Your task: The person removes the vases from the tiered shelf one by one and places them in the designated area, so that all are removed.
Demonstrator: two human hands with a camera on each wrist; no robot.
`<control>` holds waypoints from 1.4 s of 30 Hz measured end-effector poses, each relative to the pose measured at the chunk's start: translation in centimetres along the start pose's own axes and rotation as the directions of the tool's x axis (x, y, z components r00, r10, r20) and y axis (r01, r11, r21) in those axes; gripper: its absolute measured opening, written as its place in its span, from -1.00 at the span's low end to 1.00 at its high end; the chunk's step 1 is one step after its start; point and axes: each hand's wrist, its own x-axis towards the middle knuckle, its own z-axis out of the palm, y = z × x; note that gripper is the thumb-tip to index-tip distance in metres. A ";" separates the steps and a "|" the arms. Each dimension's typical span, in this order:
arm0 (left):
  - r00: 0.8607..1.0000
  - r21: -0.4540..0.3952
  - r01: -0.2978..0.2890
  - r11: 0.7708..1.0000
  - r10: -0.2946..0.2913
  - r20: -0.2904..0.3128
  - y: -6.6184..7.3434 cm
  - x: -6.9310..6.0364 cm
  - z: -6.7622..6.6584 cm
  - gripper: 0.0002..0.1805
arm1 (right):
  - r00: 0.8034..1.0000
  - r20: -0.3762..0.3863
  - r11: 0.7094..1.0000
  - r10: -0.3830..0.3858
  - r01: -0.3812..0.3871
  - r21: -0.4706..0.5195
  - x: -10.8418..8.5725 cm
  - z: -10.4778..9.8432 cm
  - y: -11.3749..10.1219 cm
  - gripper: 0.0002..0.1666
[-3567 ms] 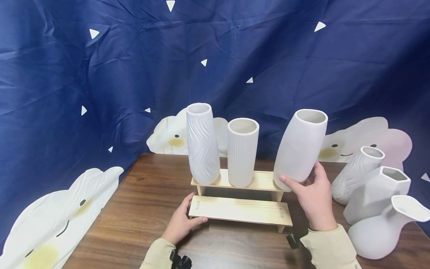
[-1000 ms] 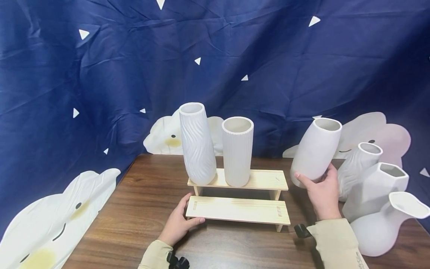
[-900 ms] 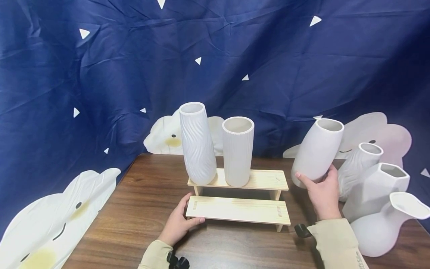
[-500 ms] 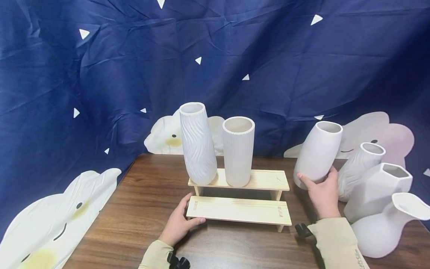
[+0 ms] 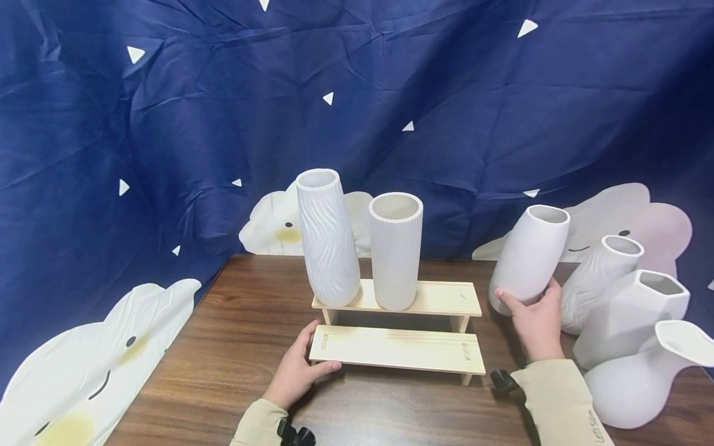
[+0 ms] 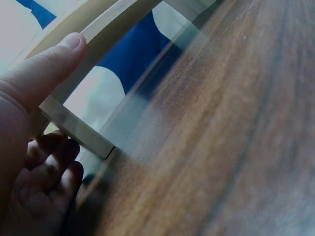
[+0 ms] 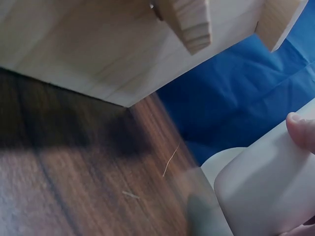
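Observation:
My right hand (image 5: 535,322) grips a smooth white vase (image 5: 530,257) low on its body, to the right of the two-step wooden stand. The vase leans a little to the right; whether its base touches the table cannot be told. In the right wrist view, the thumb lies along the side of that vase (image 7: 270,182). My left hand (image 5: 295,368) holds the left end of the stand's lower step (image 5: 396,349), thumb at the front edge, fingers curled by the leg (image 6: 78,129). On the upper step (image 5: 446,298) stand a wavy-patterned vase (image 5: 329,241) and a ribbed vase (image 5: 396,254).
At the right of the wooden table (image 5: 223,347), a short wavy vase (image 5: 594,285), a faceted vase (image 5: 625,322) and a round-bellied vase with a flared mouth (image 5: 630,390) stand close together beside my right forearm. A blue curtain (image 5: 357,74) hangs behind the table.
The smooth vase has moved from the upper step's right end to the right of the stand, then slightly lower. My left hand has kept its hold on the stand.

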 end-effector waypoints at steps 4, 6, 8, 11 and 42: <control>1.000 0.002 -0.005 1.000 0.005 -0.006 -0.1 0.1 0.0 0.11 | 1.000 -0.002 1.000 0.009 -0.009 -0.007 0.1 0.0 0.3 0.17; 1.000 0.000 -0.010 1.000 0.010 -0.010 -0.1 0.1 0.1 0.11 | 1.000 0.000 1.000 0.013 -0.013 -0.016 0.2 0.0 0.5 0.18; 1.000 0.000 -0.015 1.000 0.015 -0.014 -0.1 0.1 0.1 0.10 | 1.000 0.003 1.000 0.016 -0.015 -0.019 0.2 0.0 0.7 0.18; 1.000 0.010 -0.024 1.000 0.024 -0.015 -0.1 0.1 0.0 0.11 | 1.000 0.007 0.999 0.021 -0.021 -0.025 0.3 0.0 1.0 0.18; 1.000 -0.008 -0.022 1.000 0.022 -0.011 -0.1 0.1 0.1 0.11 | 0.998 -0.006 0.996 0.056 -0.056 -0.066 0.7 -0.4 2.3 0.22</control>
